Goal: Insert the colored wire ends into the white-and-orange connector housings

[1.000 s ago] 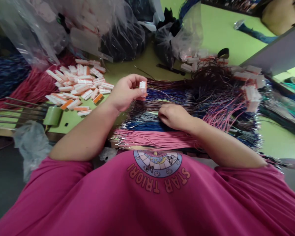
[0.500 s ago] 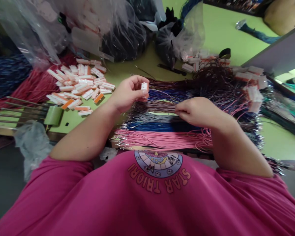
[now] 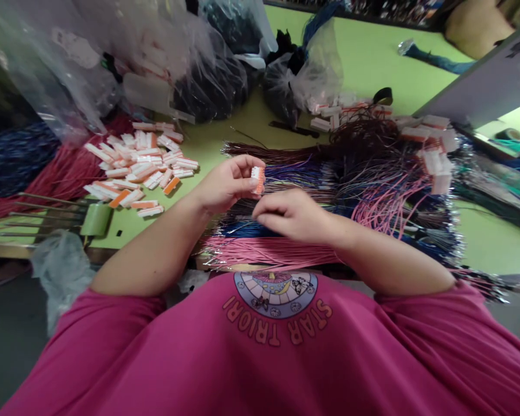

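Observation:
My left hand (image 3: 227,184) pinches a small white-and-orange connector housing (image 3: 257,179) between thumb and fingers, raised over the wires. Just below and to the right of it, my right hand (image 3: 292,215) has its fingers curled together, close to the left thumb but apart from the connector. What those fingers hold, if anything, is hidden. Beneath both hands lie sorted bundles of cut wires: dark brown wires at the back, blue wires (image 3: 281,172) in front of them, and pink wires (image 3: 268,251) nearest my body.
Loose white-and-orange connectors (image 3: 145,162) are heaped on the green table (image 3: 364,52) to the left. A green block with metal rods (image 3: 96,219) sits at the left edge. Finished-looking wired connectors (image 3: 435,156) pile up on the right. Plastic bags (image 3: 216,75) stand behind.
My right hand has moved left and slightly toward me, from over the middle of the wires to near the connector. My left hand still holds the connector, a little lower in view.

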`<state>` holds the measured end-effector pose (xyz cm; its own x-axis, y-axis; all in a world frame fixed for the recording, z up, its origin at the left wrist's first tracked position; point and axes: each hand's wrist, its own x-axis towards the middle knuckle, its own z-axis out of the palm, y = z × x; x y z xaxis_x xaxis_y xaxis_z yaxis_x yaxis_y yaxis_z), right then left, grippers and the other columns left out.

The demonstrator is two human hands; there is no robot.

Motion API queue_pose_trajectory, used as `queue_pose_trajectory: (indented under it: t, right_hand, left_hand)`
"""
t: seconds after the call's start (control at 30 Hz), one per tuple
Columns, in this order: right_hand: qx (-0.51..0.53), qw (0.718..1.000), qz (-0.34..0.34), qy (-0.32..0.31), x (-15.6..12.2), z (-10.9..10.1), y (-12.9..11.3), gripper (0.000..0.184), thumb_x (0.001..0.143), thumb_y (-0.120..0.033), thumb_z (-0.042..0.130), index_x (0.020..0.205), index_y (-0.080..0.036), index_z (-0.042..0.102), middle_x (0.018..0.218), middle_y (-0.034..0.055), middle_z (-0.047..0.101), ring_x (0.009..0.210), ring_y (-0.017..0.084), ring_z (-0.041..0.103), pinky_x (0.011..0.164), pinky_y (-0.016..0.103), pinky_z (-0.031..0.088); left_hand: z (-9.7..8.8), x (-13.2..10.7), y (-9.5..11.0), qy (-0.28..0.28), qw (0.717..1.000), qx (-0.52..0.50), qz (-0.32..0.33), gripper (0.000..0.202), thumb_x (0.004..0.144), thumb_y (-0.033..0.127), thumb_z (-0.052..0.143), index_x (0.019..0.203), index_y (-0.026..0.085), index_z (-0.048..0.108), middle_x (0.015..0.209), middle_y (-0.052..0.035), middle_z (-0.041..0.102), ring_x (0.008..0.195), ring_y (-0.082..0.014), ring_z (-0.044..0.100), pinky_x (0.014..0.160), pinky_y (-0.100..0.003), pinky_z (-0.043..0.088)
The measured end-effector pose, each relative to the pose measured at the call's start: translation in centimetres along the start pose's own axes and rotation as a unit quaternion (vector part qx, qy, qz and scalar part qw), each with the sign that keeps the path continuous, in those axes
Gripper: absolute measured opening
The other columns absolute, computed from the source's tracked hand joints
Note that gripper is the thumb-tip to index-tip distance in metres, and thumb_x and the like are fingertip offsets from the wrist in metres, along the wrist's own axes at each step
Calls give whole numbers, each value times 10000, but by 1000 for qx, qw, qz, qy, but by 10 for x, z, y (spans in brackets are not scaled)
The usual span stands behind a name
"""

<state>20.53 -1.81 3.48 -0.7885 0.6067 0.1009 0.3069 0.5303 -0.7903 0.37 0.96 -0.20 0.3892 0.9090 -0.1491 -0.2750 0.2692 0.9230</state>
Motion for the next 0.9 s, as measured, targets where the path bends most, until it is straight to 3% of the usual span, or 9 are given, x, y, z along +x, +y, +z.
queue_pose_trajectory:
  t: [0.1,0.17,0.3,0.47,0.9]
  right_hand:
    - [-69,985,61,143,-3,-12,26,232,901,-171,550,888,-161,781,848,28,774,767,142,646,763,273,458]
    - [-126,973,79,179,-6,-18,35,246,914,-201,555,923,-169,799,900,46,795,809,164,669,790,292,465]
    - [-207,964,78,150,-7,-16,33,292,974,-257,526,988,-184,809,977,66,812,898,192,703,816,305,461]
    - [-304,940,110,112,-4,-10,27,314,999,-268,485,968,-184,786,968,78,804,864,199,682,742,312,393]
    - [-370,920,125,30,1,-10,17,328,1017,-226,426,939,-168,739,878,87,751,762,183,572,684,329,260]
  left_hand:
    - [0,-1,0,-14,1000,-19,-14,504,628,138,885,1047,169,606,795,47,671,637,-84,659,625,-238,602]
    - [0,-1,0,-17,999,-24,-21,499,647,135,877,1064,169,605,799,45,672,647,-85,667,644,-247,615]
    - [0,-1,-1,-17,999,-30,-22,492,658,124,876,1066,167,604,807,46,672,654,-82,669,652,-242,611]
    - [2,0,-4,-20,999,-25,-17,499,650,145,905,1049,171,605,788,48,666,638,-79,654,641,-237,596]
    - [3,1,-15,15,998,54,9,542,593,266,984,980,198,611,747,34,680,625,-109,650,619,-253,554]
